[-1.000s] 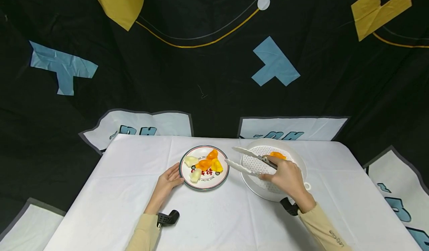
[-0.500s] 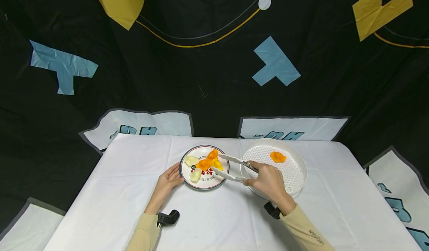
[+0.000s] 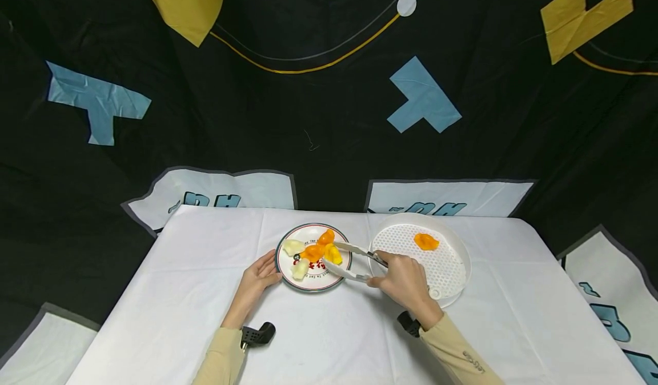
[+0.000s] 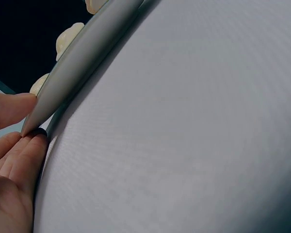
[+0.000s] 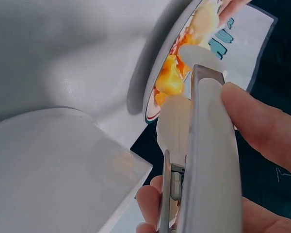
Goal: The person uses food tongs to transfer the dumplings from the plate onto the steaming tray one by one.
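My left hand [image 3: 262,276] pinches the left rim of a round plate [image 3: 324,283] with red and green edge lines; in the left wrist view its thumb lies over the rim and its fingers beneath. Pale lumps [image 3: 300,269], glossy orange lumps [image 3: 312,253] and a yellow lump [image 3: 333,255] sit on the plate. From the right, my right hand [image 3: 407,279] grips a pair of tongs [image 3: 345,272] with whitish tips. The tips are spread on either side of the yellow lump, over the plate's right part.
Right of the plate stands a round white tray [image 3: 452,265] with a dotted floor, partly behind my right hand. One orange piece [image 3: 426,241] lies in it. A white cloth [image 3: 319,339] covers the table, and a black curtain [image 3: 288,128] hangs behind.
My right hand has moved left from over the tray, bringing the tongs to the yellow lump on the plate. The orange piece in the tray is now uncovered. The left hand stays put.
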{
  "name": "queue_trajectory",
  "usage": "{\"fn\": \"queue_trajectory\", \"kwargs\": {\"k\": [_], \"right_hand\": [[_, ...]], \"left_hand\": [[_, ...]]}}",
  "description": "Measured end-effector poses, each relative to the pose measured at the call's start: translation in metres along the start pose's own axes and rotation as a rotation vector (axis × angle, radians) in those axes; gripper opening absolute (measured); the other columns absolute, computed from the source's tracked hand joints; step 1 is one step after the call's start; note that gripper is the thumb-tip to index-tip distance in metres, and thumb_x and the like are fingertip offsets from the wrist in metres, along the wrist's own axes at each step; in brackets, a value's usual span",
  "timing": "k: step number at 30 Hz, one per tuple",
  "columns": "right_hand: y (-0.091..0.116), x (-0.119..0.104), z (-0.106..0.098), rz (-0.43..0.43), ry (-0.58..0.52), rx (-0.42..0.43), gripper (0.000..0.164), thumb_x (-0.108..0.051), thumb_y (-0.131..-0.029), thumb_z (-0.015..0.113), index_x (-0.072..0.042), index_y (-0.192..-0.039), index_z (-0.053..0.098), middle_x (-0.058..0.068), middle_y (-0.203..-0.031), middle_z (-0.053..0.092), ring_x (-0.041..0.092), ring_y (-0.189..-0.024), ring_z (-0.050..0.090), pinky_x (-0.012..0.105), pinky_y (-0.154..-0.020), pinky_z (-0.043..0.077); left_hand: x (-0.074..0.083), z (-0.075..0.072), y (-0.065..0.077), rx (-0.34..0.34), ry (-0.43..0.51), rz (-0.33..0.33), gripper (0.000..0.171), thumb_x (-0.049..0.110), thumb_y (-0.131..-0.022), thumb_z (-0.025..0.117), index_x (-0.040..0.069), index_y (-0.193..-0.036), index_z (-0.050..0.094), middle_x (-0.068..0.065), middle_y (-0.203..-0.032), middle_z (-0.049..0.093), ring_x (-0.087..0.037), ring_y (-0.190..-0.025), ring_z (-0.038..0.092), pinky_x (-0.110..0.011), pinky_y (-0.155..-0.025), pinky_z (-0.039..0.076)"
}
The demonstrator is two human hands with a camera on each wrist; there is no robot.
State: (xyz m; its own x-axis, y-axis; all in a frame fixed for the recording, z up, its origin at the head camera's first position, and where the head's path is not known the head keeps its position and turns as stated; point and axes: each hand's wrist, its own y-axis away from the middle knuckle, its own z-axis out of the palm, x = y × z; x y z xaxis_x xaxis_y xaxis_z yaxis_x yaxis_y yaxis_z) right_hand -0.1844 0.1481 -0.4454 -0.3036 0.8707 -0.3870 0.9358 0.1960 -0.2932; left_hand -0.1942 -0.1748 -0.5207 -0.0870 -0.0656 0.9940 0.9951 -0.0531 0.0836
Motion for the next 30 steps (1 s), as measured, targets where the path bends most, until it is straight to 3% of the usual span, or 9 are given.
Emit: {"fn": "queue_trajectory", "kwargs": {"k": [4, 16, 30], "right_hand": [[-0.0004, -0.0006, 0.0020, -0.002, 0.010, 0.005, 0.058, -0.029, -0.058, 0.086, -0.008, -0.110, 0.073, 0.004, -0.067, 0.064, 0.014, -0.050, 0.042, 0.027, -0.037, 0.035], [-0.0044, -0.0043, 0.0053, -0.025, 0.044, 0.006, 0.052, -0.028, -0.061, 0.085, -0.008, -0.108, 0.074, 0.001, -0.065, 0.061, 0.015, -0.051, 0.043, 0.028, -0.038, 0.035], [-0.0033, -0.0033, 0.0069, -0.024, 0.049, 0.006, 0.047, -0.028, -0.064, 0.083, -0.012, -0.107, 0.075, 0.007, -0.076, 0.069, 0.014, -0.049, 0.043, 0.027, -0.037, 0.034]], "left_hand": [[-0.0009, 0.0004, 0.0001, 0.002, 0.001, -0.004, 0.067, -0.009, -0.087, 0.058, -0.008, -0.146, 0.027, -0.025, -0.149, 0.029, -0.033, -0.136, 0.033, -0.021, -0.102, 0.040], [-0.0004, 0.0011, -0.0006, 0.024, -0.018, -0.008, 0.068, -0.009, -0.086, 0.058, -0.007, -0.146, 0.027, -0.025, -0.149, 0.029, -0.034, -0.135, 0.034, -0.020, -0.102, 0.041], [-0.0005, 0.0005, -0.0007, 0.022, -0.009, -0.013, 0.067, -0.009, -0.086, 0.058, -0.008, -0.146, 0.027, -0.026, -0.149, 0.029, -0.034, -0.135, 0.033, -0.020, -0.102, 0.041]]}}
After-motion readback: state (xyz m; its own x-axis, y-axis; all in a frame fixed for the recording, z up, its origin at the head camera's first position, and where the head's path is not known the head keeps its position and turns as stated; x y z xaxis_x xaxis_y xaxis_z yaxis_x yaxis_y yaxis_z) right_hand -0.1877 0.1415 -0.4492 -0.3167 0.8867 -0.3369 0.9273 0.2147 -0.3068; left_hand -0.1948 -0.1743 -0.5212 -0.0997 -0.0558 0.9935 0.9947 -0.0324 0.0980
